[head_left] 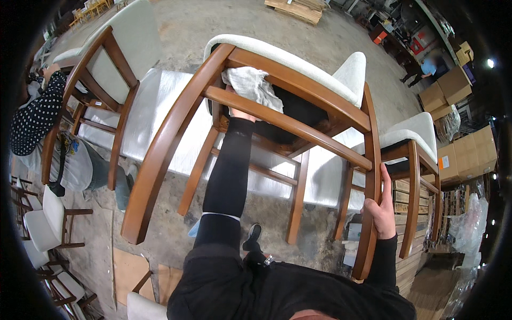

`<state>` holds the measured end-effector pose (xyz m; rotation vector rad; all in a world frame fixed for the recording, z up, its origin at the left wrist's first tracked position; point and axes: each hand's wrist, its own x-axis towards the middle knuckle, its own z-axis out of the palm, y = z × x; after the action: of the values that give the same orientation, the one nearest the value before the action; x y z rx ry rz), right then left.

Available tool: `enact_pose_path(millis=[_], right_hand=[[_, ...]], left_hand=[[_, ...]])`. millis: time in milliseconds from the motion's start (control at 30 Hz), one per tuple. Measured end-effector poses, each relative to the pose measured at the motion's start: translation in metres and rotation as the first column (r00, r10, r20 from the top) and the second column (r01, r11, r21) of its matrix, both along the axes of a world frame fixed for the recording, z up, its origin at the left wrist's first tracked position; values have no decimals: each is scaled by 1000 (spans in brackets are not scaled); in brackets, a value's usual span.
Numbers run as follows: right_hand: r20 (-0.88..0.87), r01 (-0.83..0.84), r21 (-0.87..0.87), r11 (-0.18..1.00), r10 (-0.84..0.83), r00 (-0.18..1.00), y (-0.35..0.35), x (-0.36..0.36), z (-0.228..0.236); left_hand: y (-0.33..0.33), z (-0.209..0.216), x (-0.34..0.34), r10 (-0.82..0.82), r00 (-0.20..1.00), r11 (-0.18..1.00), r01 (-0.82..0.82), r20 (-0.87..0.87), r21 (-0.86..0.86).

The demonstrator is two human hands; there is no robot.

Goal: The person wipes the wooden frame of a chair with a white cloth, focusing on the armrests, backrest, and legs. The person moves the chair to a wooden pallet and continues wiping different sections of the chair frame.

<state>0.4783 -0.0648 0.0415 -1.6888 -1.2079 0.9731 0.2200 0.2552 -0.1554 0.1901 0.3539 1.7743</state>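
A wooden chair [298, 125] with brown legs and a pale upholstered seat is tipped on a platform covered in shiny film. My left arm reaches between its rails. My left hand [242, 114] holds a crumpled white cloth [255, 85] against the frame by the seat's dark underside; a rail hides part of the hand. On the right, my right hand [382, 209] is wrapped around the chair's right leg [368, 234], thumb on the near side and fingers along its outer side.
The film-covered platform [160, 106] runs across the view. Another chair [424, 154] is close on the right. At left, a person in a polka-dot sleeve [40, 114] works at a similar chair [120, 58]. Cardboard boxes [469, 154] stand far right; several chairs [50, 218] fill the lower left.
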Motion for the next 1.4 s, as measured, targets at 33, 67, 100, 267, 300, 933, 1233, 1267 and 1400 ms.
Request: enact_pose_path(millis=[33, 67, 100, 267, 300, 933, 1233, 1267, 1400], right_hand=[[-15, 8, -9, 1000, -9, 1000, 0, -1, 0], [1, 2, 6, 1000, -2, 1000, 0, -1, 0], [6, 2, 10, 1000, -2, 1000, 1, -1, -1], [51, 23, 48, 999, -26, 998, 2, 1, -5], [67, 27, 54, 998, -31, 997, 2, 2, -5], [90, 130, 10, 992, -130, 987, 10, -8, -8], [143, 41, -22, 999, -37, 989, 3, 5, -9], [178, 3, 9, 1000, -4, 984, 1, 10, -12], [137, -108, 147, 983, 87, 987, -5, 29, -25]], left_hand=[[1, 1, 0, 56, 998, 998, -58, -37, -40], [3, 2, -1, 81, 989, 996, -83, -122, -15], [6, 3, -2, 89, 995, 995, -91, -40, -47], [13, -9, -26, 42, 998, 993, -46, -42, -108], [11, -16, -34, 4, 998, 991, -11, -55, -131], [-84, -210, 65, -54, -627, 986, -156, -777, 57], [-90, -232, 26, -150, -569, 876, 303, -808, -375], [-90, -233, -4, 248, -591, 969, 161, -767, 188], [-94, -200, -93, 213, -902, 976, 178, -377, 125]])
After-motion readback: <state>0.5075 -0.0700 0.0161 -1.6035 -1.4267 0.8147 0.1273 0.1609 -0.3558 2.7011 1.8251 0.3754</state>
